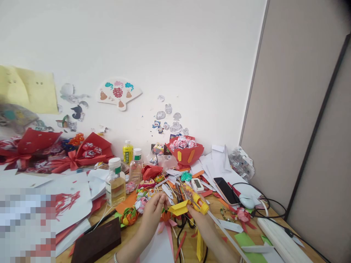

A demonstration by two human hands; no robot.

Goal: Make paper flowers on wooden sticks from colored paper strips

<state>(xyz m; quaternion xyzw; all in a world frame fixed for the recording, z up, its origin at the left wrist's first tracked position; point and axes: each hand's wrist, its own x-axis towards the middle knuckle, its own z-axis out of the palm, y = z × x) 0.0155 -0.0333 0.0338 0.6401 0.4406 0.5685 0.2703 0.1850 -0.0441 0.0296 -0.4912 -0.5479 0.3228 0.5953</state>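
My left hand (155, 209) is closed in a pinch, its fingertips beside the left end of a folded yellow paper piece (178, 208). Whether it grips anything is hidden. My right hand (200, 218) is closed around a yellow hot glue gun (201, 205), with a long whitish glue stick (226, 232) running back from it along the forearm. The right thumb touches the right end of the yellow paper. Under the hands lie white and pink paper sheets (156, 246) and a black cord (179, 237). Crumpled paper flowers (129, 216) sit left of my left hand.
A dark brown box (97, 241) and bottles (115, 186) stand on the left. Red-wrapped bouquets (91, 151) line the wall, another bouquet (185, 151) behind my hands. A phone (226, 190), white timer (197, 185), mouse (246, 201) and power strip (282, 239) lie right.
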